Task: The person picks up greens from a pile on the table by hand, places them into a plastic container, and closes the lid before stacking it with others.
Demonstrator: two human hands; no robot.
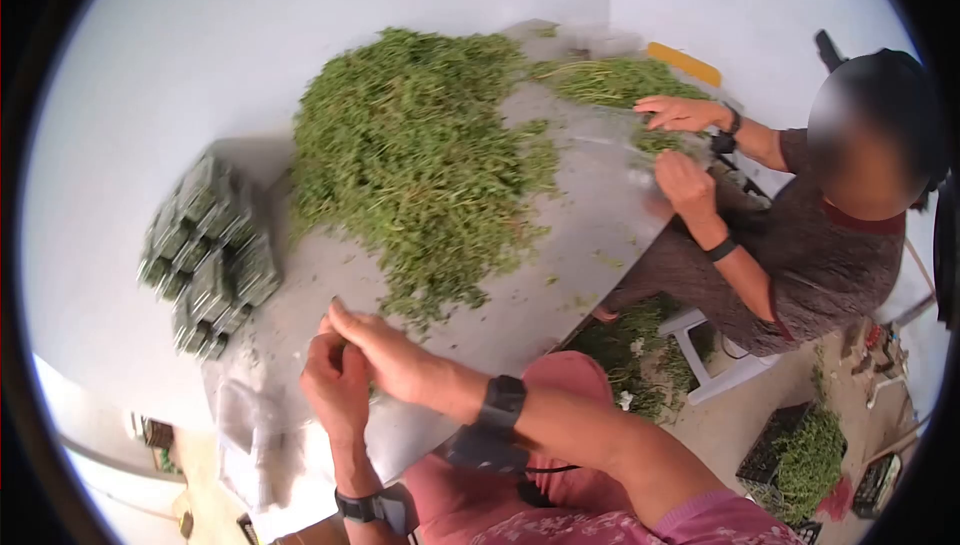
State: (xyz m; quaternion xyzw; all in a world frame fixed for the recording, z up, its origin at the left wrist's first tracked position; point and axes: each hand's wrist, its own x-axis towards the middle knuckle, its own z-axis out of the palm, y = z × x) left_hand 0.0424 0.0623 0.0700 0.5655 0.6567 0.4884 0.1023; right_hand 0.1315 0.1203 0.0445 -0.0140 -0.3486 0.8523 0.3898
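Both my hands are close together over the table's near left part. My left hand [336,375] is closed, its fingers curled round a small bit of green herb that barely shows. Against it from the right rests my right hand [378,347], its thumb and fingers pressed in toward the left one; what it grips is hidden. Beyond my hands a large heap of leafy green herbs [420,145] covers the middle of the metal table [590,205]. Stacked clear packs filled with greens [210,255] stand to the left.
At the right a co-worker [800,245] sits, hands over more herbs [620,80] near a yellow object [684,64]. Clear plastic [245,440] lies at the near left edge. On the floor are a white stool [710,365] and a black crate of greens [775,445].
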